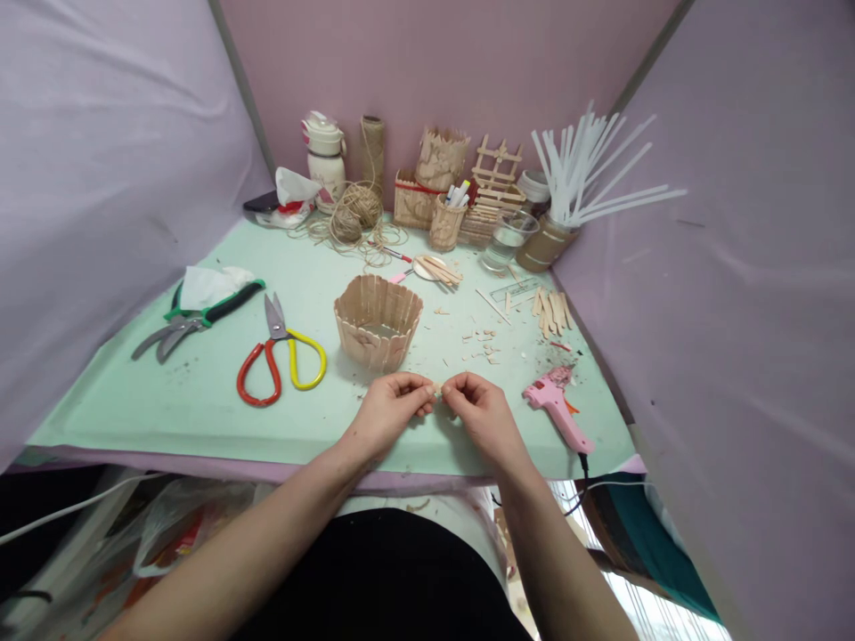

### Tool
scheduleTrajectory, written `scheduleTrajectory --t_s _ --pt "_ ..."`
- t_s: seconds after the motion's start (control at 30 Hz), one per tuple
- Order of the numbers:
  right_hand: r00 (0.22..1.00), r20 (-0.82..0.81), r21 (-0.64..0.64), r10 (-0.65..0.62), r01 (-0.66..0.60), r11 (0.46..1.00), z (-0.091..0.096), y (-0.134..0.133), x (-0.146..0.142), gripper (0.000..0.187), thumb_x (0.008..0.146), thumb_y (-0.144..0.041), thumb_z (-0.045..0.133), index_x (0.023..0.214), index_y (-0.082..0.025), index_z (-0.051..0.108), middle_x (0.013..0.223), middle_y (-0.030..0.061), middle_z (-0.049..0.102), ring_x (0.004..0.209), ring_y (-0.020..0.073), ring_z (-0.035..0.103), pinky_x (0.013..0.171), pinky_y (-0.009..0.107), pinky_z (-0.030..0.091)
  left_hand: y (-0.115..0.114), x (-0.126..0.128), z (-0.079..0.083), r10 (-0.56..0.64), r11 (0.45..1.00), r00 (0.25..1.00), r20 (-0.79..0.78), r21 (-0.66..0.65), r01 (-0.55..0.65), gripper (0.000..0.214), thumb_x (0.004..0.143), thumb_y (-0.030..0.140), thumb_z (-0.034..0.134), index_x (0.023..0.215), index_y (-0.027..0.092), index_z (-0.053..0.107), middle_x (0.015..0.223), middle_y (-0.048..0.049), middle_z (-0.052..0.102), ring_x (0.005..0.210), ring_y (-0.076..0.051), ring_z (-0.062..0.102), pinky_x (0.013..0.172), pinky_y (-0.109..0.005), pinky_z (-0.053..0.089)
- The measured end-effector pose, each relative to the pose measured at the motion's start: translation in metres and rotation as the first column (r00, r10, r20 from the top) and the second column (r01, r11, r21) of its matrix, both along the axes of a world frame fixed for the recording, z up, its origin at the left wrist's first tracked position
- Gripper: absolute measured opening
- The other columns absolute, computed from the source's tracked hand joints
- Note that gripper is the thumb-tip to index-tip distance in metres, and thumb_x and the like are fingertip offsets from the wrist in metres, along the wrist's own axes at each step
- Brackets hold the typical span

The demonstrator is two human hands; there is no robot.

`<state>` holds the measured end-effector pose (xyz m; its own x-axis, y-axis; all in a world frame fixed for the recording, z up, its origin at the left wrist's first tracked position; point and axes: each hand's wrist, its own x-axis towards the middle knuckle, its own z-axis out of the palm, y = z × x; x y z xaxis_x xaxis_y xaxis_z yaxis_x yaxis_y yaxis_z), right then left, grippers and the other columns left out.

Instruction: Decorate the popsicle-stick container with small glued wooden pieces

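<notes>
Pink wall (454, 62) flat across 12 o'clock. Lilac sheeting (120, 133) at 10, slightly creased; matching lilac panel (748, 294) at 3. Grey strips at both corners: left strip (244, 93) near 11, right strip (651, 60) near 1. Worktop (147, 396) mid-view, pale green cover, lilac edging (193, 459) along its 6 o'clock side. Light even, shadows soft. Bright, streaky patch (641, 605) at 5, possibly shiny floor, hard to tell.
</notes>
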<state>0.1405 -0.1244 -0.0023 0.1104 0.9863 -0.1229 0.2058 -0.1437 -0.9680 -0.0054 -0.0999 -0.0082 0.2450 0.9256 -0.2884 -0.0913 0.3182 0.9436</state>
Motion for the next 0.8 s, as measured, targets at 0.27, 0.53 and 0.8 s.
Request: scheduleTrajectory --t_s 0.27,0.53,0.8 --pt "1.000 -0.014 -0.009 0.024 -0.024 1.000 -0.0028 0.0013 0.0017 0.018 0.077 -0.034 0.060 0.070 -0.017 0.059 0.063 -0.0019 0.053 0.060 0.0117 0.044 0.056 0.024 0.035 0.0000 -0.0006 0.0011 -0.018 1.000 1.000 -0.008 0.014 0.018 0.022 0.068 0.036 0.071 0.071 0.014 0.067 0.060 -0.0015 0.061 0.056 -0.011 0.051 0.057 -0.024 0.040" --pt "0.999 -0.014 -0.010 0.031 -0.031 0.999 -0.0026 0.0011 0.0025 0.017 0.076 -0.033 0.061 0.069 -0.017 0.059 0.063 -0.0023 0.054 0.060 0.0116 0.045 0.056 0.024 0.036 -0.0008 -0.0003 0.0015 -0.023 1.000 1.000 -0.015 0.005 0.023 0.022 0.069 0.034 0.070 0.072 0.013 0.067 0.061 -0.0010 0.061 0.057 -0.010 0.051 0.058 -0.023 0.040" --pt "0.999 -0.004 -0.013 0.036 -0.036 0.999 -0.0020 0.0021 0.0028 0.018 0.075 -0.034 0.061 0.069 -0.017 0.059 0.064 -0.0019 0.054 0.061 0.0116 0.046 0.057 0.024 0.036 0.0001 0.0000 0.0008 -0.024 1.000 0.999 -0.024 -0.002 0.024 0.022 0.069 0.034 0.070 0.072 0.013 0.066 0.059 -0.0001 0.060 0.056 -0.010 0.051 0.057 -0.023 0.039"
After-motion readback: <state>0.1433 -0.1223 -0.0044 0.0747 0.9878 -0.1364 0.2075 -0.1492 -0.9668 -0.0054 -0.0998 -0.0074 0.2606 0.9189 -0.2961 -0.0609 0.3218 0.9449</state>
